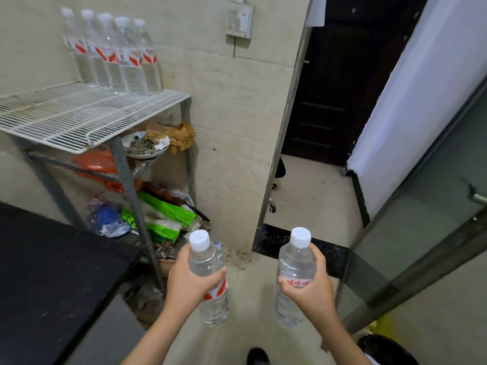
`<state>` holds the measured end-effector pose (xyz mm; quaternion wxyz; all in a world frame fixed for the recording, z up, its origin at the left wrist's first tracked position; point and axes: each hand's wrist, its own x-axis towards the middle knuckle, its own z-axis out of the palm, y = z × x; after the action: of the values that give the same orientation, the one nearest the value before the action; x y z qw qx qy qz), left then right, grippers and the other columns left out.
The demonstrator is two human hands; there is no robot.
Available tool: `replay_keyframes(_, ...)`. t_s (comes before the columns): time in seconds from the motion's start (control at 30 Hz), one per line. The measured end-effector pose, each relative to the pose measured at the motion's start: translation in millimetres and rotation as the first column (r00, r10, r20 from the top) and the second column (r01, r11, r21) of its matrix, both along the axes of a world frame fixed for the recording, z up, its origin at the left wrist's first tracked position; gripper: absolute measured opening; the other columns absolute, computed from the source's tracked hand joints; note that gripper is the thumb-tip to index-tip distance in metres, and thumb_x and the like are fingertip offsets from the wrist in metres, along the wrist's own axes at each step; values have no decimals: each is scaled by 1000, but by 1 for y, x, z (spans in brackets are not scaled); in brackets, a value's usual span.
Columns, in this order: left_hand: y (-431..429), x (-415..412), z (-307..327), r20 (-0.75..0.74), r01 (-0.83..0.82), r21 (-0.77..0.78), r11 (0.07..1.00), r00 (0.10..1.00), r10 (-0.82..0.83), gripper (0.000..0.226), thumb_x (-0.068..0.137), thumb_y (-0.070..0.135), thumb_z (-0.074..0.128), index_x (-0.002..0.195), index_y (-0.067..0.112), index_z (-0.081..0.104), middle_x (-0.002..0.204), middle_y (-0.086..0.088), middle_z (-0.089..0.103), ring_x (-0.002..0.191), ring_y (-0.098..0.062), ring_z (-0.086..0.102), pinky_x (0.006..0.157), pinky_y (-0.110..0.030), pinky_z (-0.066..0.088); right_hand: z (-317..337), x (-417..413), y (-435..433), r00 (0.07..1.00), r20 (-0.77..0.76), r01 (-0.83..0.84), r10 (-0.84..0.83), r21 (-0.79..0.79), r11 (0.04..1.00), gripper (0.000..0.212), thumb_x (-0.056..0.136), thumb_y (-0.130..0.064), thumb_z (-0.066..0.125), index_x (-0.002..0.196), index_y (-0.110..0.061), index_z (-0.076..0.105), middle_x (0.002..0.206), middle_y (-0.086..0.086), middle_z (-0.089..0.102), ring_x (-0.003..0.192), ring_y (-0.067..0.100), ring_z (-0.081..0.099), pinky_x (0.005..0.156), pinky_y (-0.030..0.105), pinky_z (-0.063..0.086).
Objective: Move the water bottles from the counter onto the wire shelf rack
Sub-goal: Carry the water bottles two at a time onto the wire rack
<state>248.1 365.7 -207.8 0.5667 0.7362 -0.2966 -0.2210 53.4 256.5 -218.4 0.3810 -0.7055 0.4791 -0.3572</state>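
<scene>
While our left hand (191, 281) and right hand (307, 289) each keep fingers clamped on an upright water bottle (208, 275), labels half hidden, five bottles (116, 54) stand up-left on the wire shelf rack (66, 119); the dark surface (47, 264) lies cut off leftward.

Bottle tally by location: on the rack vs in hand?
On the wire shelf rack, row of bottles on the top shelf: 5
In the left hand, bottle in the left hand: 1
In the right hand, bottle in the right hand: 1
Total: 7, all clear with white caps.
</scene>
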Motion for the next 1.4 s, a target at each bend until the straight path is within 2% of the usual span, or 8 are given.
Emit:
replay_keyframes(0.17,-74,5,-3,-5,-143,-20,990,990,143,48,56,6,83,79,33,51,80,6,64,83,-24,62,77,-35,45,8,24,-104,994,23,-110,110,-23,994,86,51,-25,79,99,-75,28,96,-28,57,86,-14,57,71,13,40)
replay_keyframes(0.33,-119,23,12,1,-292,-80,953,956,293,50,57,5,83,81,34,52,83,13,64,79,-13,61,77,-30,44,38,62,-184,947,-3,-320,320,6,947,82,48,-35,75,102,-73,26,103,-21,55,96,13,59,86,38,49)
replay_keyframes(0.5,-133,54,22,29,-417,-93,904,906,421,50,55,11,86,88,32,54,86,9,66,83,-15,63,76,-30,46,46,115,-218,863,18,-505,505,-7,863,79,37,-43,68,98,-74,30,97,-26,56,90,7,60,84,34,49)
replay_keyframes(0.63,-137,81,29,39,-512,-92,854,855,517,57,38,45,77,90,32,57,90,6,69,88,-16,64,83,-40,51,43,170,-234,784,11,-621,621,-26,784,81,39,-39,72,95,-77,27,94,-29,55,88,7,60,81,27,46)
replay_keyframes(0.8,-155,140,52,105,-529,-198,826,826,554,57,34,50,74,87,40,55,90,11,67,88,-8,63,83,-39,51,52,258,-259,674,85,-729,733,-82,680,82,52,-16,83,101,-62,37,95,-28,56,85,-19,55,69,8,43)
replay_keyframes(0.97,-193,209,99,168,-482,-402,779,797,580,58,47,22,89,89,39,53,82,20,68,81,18,59,64,-9,46,90,348,-293,628,169,-726,759,-224,650,83,51,2,84,102,-47,40,97,-25,53,84,-25,52,66,-5,38)
replay_keyframes(1.07,-213,246,135,168,-425,-513,746,802,573,52,44,31,83,87,36,54,85,38,64,79,16,60,61,-2,45,123,392,-312,606,261,-673,752,-336,659,84,51,4,83,105,-42,40,102,-23,50,88,-25,51,69,-4,38)
replay_keyframes(1.4,-261,335,200,199,-447,-638,627,690,695,54,46,46,74,96,36,54,95,12,65,91,-8,65,79,-29,54,197,491,-364,465,565,-399,682,-553,731,82,51,-18,73,120,-31,30,111,-22,44,94,-22,49,82,1,40)
